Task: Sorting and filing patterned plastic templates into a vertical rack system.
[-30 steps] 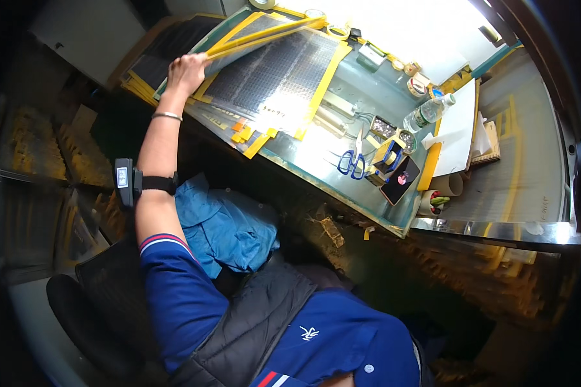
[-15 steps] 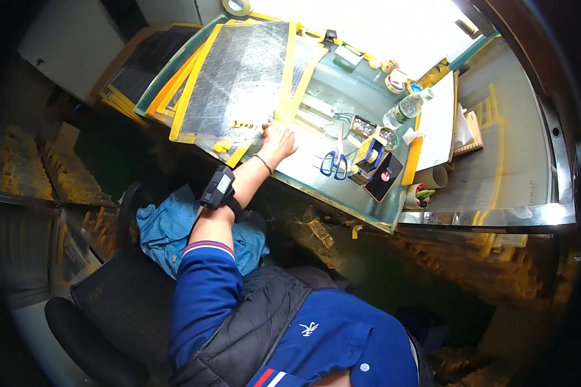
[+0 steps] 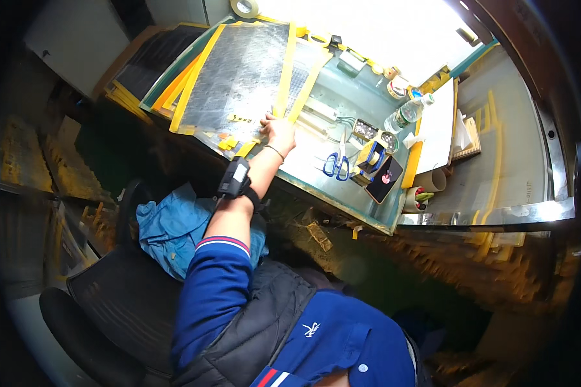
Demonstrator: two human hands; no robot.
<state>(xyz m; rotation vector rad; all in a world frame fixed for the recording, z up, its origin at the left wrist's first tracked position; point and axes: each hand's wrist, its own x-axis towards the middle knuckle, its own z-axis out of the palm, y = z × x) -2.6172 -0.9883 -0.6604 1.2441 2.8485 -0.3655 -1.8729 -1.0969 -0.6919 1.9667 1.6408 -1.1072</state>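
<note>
My left hand (image 3: 279, 133) is at the near right corner of a dark, glossy film sheet (image 3: 239, 71) edged with yellow tape. Its fingers are closed on the sheet's edge; the exact grip is partly hidden by the hand itself. Under this sheet lie other yellow-edged sheets (image 3: 308, 72), fanned out to both sides. Small yellow tape pieces (image 3: 227, 143) show along the stack's near edge. A dark device is strapped round my left forearm. My right hand is out of the picture.
Right of the stack on the glass-topped table are blue-handled scissors (image 3: 336, 166), a tape dispenser (image 3: 370, 158), a phone (image 3: 385, 178) and a plastic bottle (image 3: 408, 111). A tape roll (image 3: 244, 7) sits at the far left. A blue cloth (image 3: 174, 232) hangs by the chair (image 3: 122, 290).
The top sheet's near edge has shifted slightly away from me, baring more of what lies under it. My left hand stays at its corner while the forearm has swung a little right.
</note>
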